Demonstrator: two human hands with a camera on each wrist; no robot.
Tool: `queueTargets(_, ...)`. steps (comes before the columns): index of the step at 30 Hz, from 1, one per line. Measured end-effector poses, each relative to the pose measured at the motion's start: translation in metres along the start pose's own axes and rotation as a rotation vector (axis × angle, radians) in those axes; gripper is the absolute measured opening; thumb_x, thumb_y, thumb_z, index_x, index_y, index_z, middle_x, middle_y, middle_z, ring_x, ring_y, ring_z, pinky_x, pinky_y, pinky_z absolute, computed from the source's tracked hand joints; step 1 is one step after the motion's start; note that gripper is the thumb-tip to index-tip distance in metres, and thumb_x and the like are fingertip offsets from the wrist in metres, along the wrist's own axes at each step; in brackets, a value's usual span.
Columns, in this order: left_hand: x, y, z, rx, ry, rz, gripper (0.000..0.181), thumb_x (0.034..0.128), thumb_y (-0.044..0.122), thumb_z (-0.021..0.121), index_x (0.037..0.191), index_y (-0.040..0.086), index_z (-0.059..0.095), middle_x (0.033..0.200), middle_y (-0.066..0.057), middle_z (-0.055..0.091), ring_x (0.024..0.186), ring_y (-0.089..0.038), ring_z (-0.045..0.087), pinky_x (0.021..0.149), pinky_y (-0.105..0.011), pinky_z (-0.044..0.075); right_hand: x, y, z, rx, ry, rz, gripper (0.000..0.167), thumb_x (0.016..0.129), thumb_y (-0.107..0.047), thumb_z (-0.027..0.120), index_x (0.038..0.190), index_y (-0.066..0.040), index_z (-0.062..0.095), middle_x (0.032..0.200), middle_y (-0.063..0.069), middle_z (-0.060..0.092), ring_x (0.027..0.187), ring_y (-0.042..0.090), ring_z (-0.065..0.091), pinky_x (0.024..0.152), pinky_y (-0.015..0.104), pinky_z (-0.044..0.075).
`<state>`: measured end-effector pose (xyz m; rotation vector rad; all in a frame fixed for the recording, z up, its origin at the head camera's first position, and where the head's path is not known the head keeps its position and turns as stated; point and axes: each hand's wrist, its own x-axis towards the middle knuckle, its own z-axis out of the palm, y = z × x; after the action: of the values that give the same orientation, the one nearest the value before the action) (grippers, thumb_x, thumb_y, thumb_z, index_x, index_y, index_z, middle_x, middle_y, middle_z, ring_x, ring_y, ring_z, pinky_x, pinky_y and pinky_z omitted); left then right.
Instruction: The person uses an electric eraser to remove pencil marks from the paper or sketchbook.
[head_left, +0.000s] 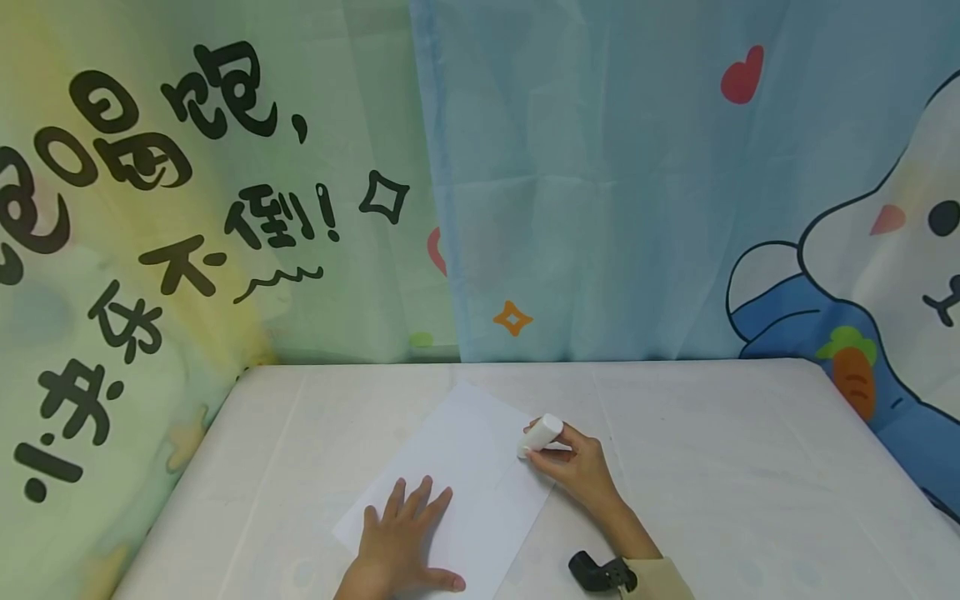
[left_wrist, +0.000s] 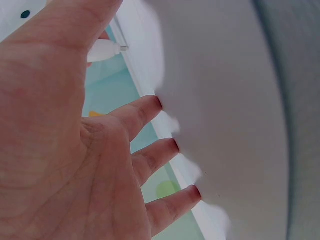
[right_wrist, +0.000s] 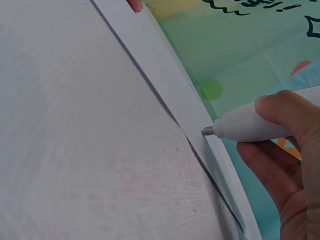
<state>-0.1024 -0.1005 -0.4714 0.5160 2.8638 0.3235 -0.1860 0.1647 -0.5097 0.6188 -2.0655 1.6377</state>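
A sheet of white paper lies at an angle on the table. My left hand rests on its lower left part, fingers spread; in the left wrist view the fingertips touch the paper. Near the sheet's right edge, my right hand grips a white electric eraser, with a thick barrel tilted over the paper. The right wrist view shows thumb and fingers pinching the eraser; its narrow grey tip meets the paper, close to the edge. Any marks under the tip are too small to tell.
A white cloth covers the table. Behind it hangs a printed curtain with lettering and a cartoon animal. A black wrist camera sits by the right sleeve, above the table's front part.
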Motion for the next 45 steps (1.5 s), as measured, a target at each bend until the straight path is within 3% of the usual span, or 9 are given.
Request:
queueTargets(19, -0.0004, 0.0008, -0.0007, 0.004, 0.005, 0.0, 0.104, 0.0639, 0.066, 0.077, 0.148, 0.019, 0.039, 0.154, -0.014, 0.037, 0.14, -0.048, 0.029, 0.096, -0.076, 0.034, -0.0003, 0.0, -0.0004, 0.035, -0.028, -0.035, 0.038, 0.066, 0.02, 0.078, 0.102, 0.012, 0.065, 0.095, 0.029, 0.068, 0.094, -0.006, 0.063, 0.069, 0.017, 0.057)
queueTargets(36, -0.0002, -0.0012, 0.0013, -0.01, 0.002, 0.003, 0.104, 0.0638, 0.065, 0.077, 0.149, 0.02, 0.038, 0.155, -0.014, 0.036, 0.14, -0.047, 0.028, 0.097, -0.076, 0.033, 0.0001, 0.0034, -0.001, -0.038, 0.041, -0.05, 0.041, 0.064, 0.021, 0.079, 0.101, 0.012, 0.065, 0.095, 0.027, 0.07, 0.09, -0.007, 0.063, 0.067, 0.014, 0.055)
queueTargets(45, 0.0005, -0.0019, 0.0018, -0.025, -0.001, 0.008, 0.105, 0.0639, 0.065, 0.077, 0.149, 0.02, 0.037, 0.155, -0.014, 0.034, 0.141, -0.048, 0.027, 0.097, -0.077, 0.031, 0.0008, 0.0006, -0.0007, -0.011, 0.024, -0.037, 0.039, 0.064, 0.023, 0.077, 0.1, 0.014, 0.065, 0.093, 0.028, 0.068, 0.091, -0.009, 0.062, 0.068, 0.014, 0.055)
